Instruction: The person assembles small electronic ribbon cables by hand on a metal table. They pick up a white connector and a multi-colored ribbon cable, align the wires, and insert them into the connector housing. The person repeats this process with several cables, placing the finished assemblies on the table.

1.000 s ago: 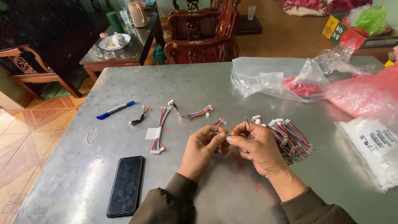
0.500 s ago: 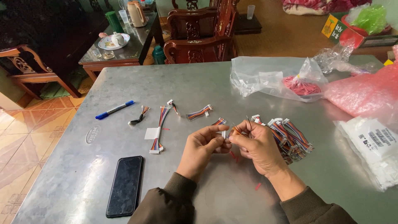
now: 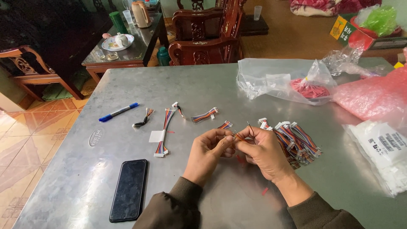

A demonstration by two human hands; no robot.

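On the grey metal table (image 3: 127, 91), a heap of multicoloured wire harnesses with white plugs (image 3: 296, 140) lay right of you, seemingly unprocessed (four lay left). Your left hand (image 3: 207, 152) and right hand (image 3: 263, 150) both pinched one thin orange-striped wire harness (image 3: 237, 136).

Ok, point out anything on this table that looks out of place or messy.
Small red bits lie loose on the table near the right hand, like stray scraps. A few wire harnesses are scattered apart from the main pile. The clear bag lies crumpled open. Nothing looks spilled or broken.
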